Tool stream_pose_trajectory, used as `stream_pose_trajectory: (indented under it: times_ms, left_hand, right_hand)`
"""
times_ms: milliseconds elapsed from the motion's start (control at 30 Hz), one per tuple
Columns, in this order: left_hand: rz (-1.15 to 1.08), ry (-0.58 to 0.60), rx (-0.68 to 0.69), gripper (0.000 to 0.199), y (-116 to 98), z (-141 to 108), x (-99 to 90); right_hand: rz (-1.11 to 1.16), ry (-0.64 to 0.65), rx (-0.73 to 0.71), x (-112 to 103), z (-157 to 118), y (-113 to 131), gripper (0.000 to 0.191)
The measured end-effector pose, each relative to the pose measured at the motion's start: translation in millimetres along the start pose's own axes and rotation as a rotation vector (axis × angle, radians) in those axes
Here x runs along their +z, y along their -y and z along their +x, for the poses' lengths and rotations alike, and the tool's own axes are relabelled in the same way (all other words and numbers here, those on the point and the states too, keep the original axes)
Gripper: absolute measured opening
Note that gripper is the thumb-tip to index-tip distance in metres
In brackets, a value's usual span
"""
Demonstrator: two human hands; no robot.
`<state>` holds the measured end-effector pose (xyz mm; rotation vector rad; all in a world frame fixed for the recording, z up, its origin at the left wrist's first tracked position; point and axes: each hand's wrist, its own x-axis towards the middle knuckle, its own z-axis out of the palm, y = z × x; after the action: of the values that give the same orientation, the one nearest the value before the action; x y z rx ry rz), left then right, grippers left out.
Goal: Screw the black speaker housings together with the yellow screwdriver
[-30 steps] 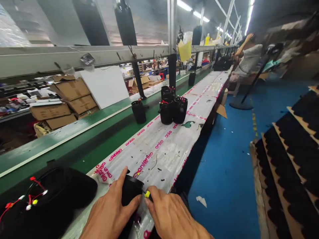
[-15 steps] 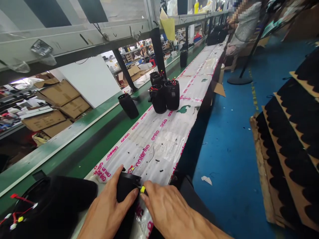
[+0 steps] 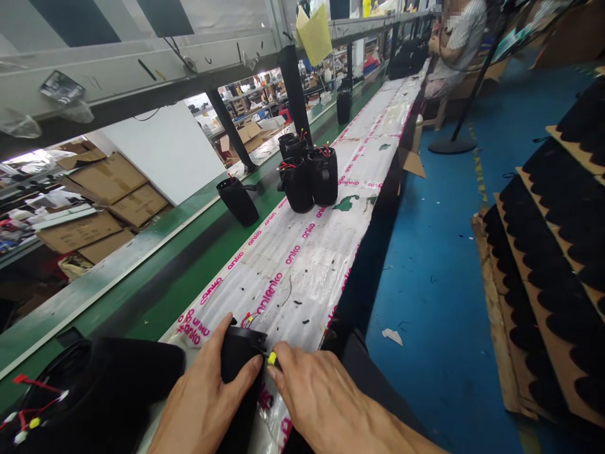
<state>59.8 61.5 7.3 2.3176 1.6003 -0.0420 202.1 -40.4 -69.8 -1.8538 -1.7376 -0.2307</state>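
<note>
A black cylinder (image 3: pixel 239 353) with red wires at its far rim lies tilted toward me at the bottom centre. My left hand (image 3: pixel 208 384) is wrapped round it, thumb on the near side. My right hand (image 3: pixel 316 391) is closed on a small tool with a yellow part (image 3: pixel 272 358), whose thin tip meets the cylinder's rim. The rest of the tool is hidden by my fingers. At the lower left lies a larger-looking black cylinder (image 3: pixel 137 378) with red wires and white and yellow plugs at its open end.
Several black cylinders (image 3: pixel 299 186) stand farther up the plastic-covered bench (image 3: pixel 302 277). Another (image 3: pixel 239 200) is on the green belt (image 3: pixel 184 258). A metal shelf (image 3: pixel 227 72) crosses above. Stacked black pieces (image 3: pixel 534 284) are at right. A person (image 3: pixel 456 47) sits at the far end.
The camera view has shifted slightly, so the background sits a little farther left and higher. Both hands keep almost the same hold and place on the cylinder and tool.
</note>
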Motion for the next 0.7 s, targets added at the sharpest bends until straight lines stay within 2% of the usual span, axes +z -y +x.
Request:
stream_pose_trajectory:
  times_ms: [67, 200, 433, 533, 633, 700]
  left_hand:
    - [0.014, 0.010, -0.017, 0.084, -1.6, -0.3, 0.3]
    - [0.048, 0.027, -0.045, 0.082, -7.3, 0.2, 0.8]
    - [0.145, 0.044, -0.052, 0.086, -13.5, 5.7, 4.2]
    - [0.177, 0.038, -0.037, 0.089, -12.9, 8.2, 5.0]
    - [0.170, 0.087, -0.045, 0.091, -13.7, 9.9, 2.8]
    - [0.145, 0.107, -0.056, 0.091, -14.8, 9.5, 0.5]
  right_hand:
    - [-0.026, -0.025, -0.027, -4.4, 0.1, -1.3, 0.014]
    - [-0.048, 0.080, -0.074, -12.8, 2.6, -4.2, 0.020]
    - [-0.083, 0.204, -0.024, -21.3, 16.6, -5.6, 0.009]
    - [-0.046, 0.351, 0.003, -25.5, 26.8, -5.1, 0.012]
    - [-0.031, 0.521, 0.018, -26.1, 36.7, -2.8, 0.017]
    - [-0.033, 0.548, 0.008, -22.0, 39.1, -1.2, 0.021]
